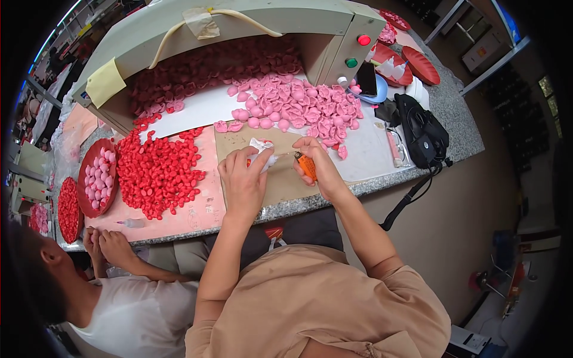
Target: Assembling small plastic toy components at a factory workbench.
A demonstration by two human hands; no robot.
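My left hand [242,182] is closed around a small, whitish translucent squeeze bottle [270,160], with crumpled white tissue [260,144] at its top. A thin tip seems to point from the bottle toward my right hand. My right hand [324,170] grips an orange lighter [307,166], its metal end turned toward that tip; I cannot make out a flame. Both hands are above a brown board [239,143] at the front of the bench. Just beyond them lies a heap of pink petal-shaped pieces and round balls [298,104].
A grey machine [239,21] with red and green buttons arches over the bench. Small red pieces [158,173] are heaped at left, beside a red tray [89,206] of pink balls. Another person [131,304] sits close on my left. A black bag [421,131] lies at right.
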